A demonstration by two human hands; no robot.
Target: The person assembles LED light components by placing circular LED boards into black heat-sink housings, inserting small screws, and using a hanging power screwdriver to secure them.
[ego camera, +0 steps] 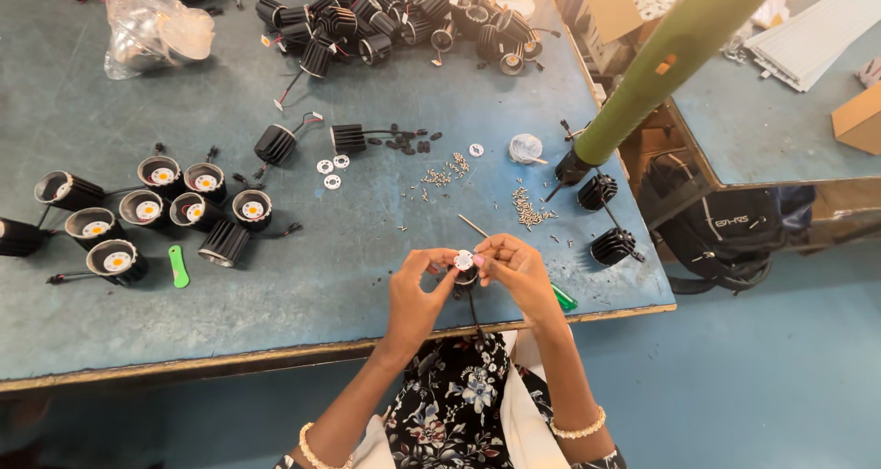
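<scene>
Both hands meet over the near edge of the table [349, 285]. The left hand [415, 290] and the right hand [516, 269] pinch one small black lamp [465, 269] between them. The lamp sits right in the middle, so both hands are just as near to it. The fingers of each hand are closed in on it, left ones from the left, right ones from the right. On top of the lamp is a round white disc [463, 259], and it faces up at the camera. The lamp's long way runs down from the disc, and a thin black wire [474, 315] hangs from it toward the person. A thin tool [474, 226] lies on the table just behind the hands. Small screws [528, 210] lie near, a little to the right.
</scene>
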